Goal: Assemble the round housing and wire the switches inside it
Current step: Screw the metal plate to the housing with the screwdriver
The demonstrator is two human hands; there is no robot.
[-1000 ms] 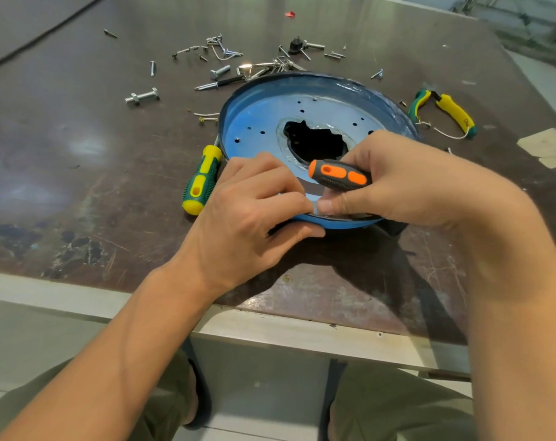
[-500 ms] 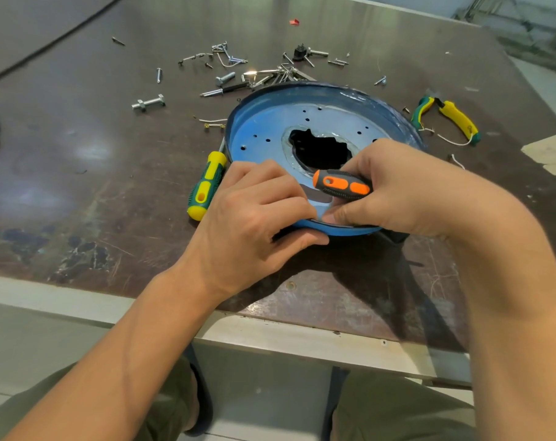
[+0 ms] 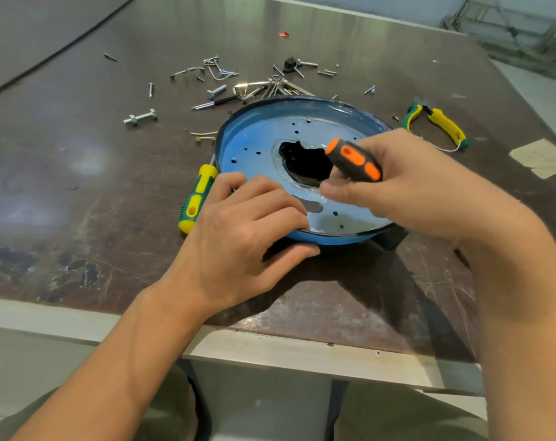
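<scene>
Lying on the table (image 3: 79,170) near its front edge, the housing (image 3: 257,148) is gripped at its near rim by the left hand (image 3: 238,230). Above it the right hand (image 3: 407,189) grips an orange screwdriver (image 3: 354,159). A yellow screwdriver (image 3: 197,198) lies just left; screws (image 3: 238,81) and pliers (image 3: 442,125) lie beyond.

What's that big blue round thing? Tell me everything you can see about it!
The blue housing is a shallow round dish with a raised rim, seemingly painted metal. Its floor has small drilled holes, a front slot and a big jagged dark opening in the middle. It lies open side up on the table. The left hand grips its near rim; a yellow-green screwdriver lies beside its left edge. The right hand holds an orange screwdriver over it.
</scene>
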